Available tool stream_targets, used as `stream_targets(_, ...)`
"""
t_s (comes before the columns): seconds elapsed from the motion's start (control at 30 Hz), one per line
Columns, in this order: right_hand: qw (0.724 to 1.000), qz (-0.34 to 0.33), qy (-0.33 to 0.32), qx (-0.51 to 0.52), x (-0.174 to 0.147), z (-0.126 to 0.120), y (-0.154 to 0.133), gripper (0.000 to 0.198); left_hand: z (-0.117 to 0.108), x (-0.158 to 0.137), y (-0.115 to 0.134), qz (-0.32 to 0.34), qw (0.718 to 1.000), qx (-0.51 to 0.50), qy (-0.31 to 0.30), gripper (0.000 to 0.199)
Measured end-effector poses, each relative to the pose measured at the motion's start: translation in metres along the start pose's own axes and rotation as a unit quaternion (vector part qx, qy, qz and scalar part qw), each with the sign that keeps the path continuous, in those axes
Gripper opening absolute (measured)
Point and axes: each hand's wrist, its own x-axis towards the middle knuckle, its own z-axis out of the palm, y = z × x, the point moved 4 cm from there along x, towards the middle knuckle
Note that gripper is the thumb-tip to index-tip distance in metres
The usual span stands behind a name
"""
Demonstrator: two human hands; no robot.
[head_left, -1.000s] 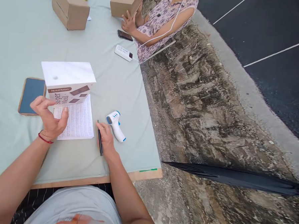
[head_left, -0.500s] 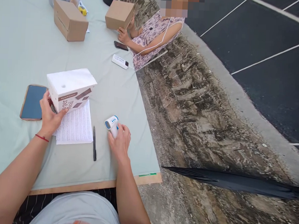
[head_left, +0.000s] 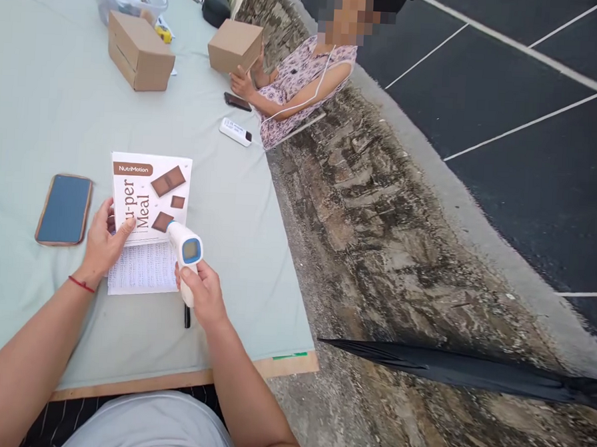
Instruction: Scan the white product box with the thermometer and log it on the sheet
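Observation:
My left hand (head_left: 103, 240) grips a white box (head_left: 150, 192) printed with brown bars, its front face tilted up toward me, thumb on its lower left. In my right hand (head_left: 205, 292) is a white and blue infrared thermometer (head_left: 186, 247), fingers wrapped round its handle. Its nose points at the box's lower right corner, and its small screen faces me. A written sheet of paper (head_left: 143, 272) lies beneath the box. Partly hidden under the thermometer and my right hand is a black pen (head_left: 187, 316). A smartphone (head_left: 64, 209) lies left of my left hand.
Across the table (head_left: 44, 117), a person (head_left: 306, 84) holds a brown cardboard box (head_left: 235, 45). Another cardboard box (head_left: 140, 52) stands by a clear plastic tub (head_left: 127, 1). A dark phone (head_left: 237, 101) and a white device (head_left: 236, 131) lie near the right edge.
The white box has tilted so its printed front faces me. My right hand has lifted the thermometer from the right side and turned it toward the box.

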Motion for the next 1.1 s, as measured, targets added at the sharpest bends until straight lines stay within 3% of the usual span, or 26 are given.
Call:
stream_targets(0.17, 1.0, 0.019, 0.013, -0.009, 0.011, 0.021, 0.006, 0.043, 0.003, -0.001, 0.019, 0.007, 0.999, 0.0, -0.038, 0.064)
stream_targets(1.1, 1.0, 0.029, -0.005, 0.009, 0.016, 0.018, 0.017, 0.051, 0.004, -0.001, 0.023, -0.004, 0.999, -0.017, -0.051, 0.06)
